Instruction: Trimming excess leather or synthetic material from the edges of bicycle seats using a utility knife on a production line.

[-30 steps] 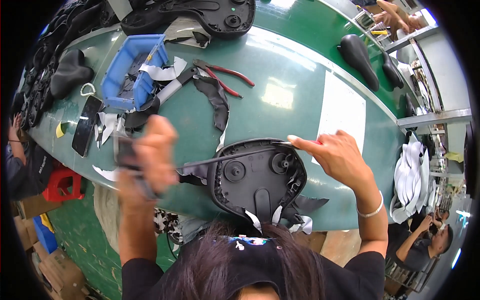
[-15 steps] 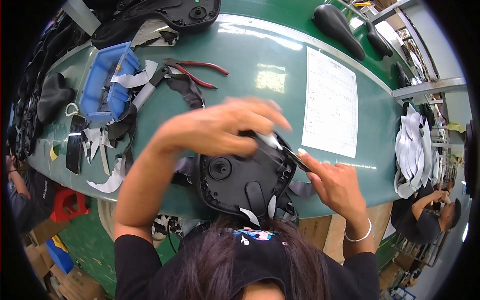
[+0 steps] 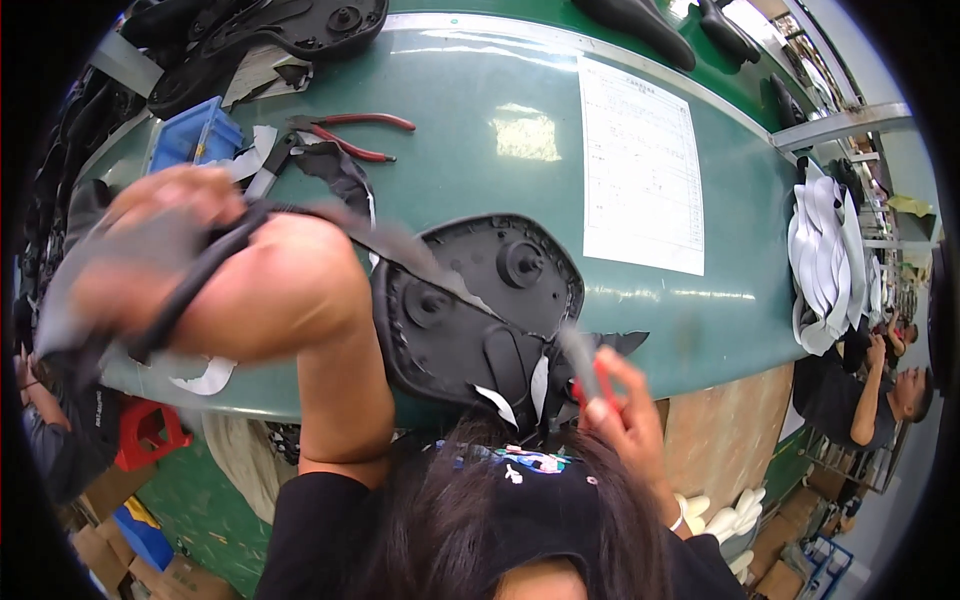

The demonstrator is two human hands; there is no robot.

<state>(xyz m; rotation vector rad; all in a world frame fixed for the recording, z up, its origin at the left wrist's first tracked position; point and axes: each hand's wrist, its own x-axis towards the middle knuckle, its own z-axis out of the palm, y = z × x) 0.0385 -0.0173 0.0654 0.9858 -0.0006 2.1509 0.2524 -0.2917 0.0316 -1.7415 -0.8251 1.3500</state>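
Observation:
In front of me lies a black bicycle saddle [image 3: 465, 330], underside up, with round sockets and a ribbed rim. My left hand [image 3: 165, 250], smeared by motion, is closed on a dark strip of cover material [image 3: 410, 250]. The strip stretches across the saddle toward its near right part. My right hand [image 3: 630, 410] is closed round a red-handled tool [image 3: 590, 385] with a blurred grey blade, beside the saddle's right edge; its exact kind is unclear. White flaps [image 3: 538, 390] stick out at the saddle's near end.
Red-handled pincers [image 3: 355, 135] lie beyond the saddle, near a blue bin [image 3: 195, 135] and scraps. A printed sheet [image 3: 640, 165] lies at right. Other saddles [image 3: 640, 28] stand at the back. White curved pieces [image 3: 825, 260] hang at right. Another person [image 3: 870, 405] is there, and a red stool [image 3: 150, 435] at left.
My left hand has swung from over the saddle far to the left, pulling the strip with it. My right hand has moved nearer to me with the tool. More of the saddle's underside shows.

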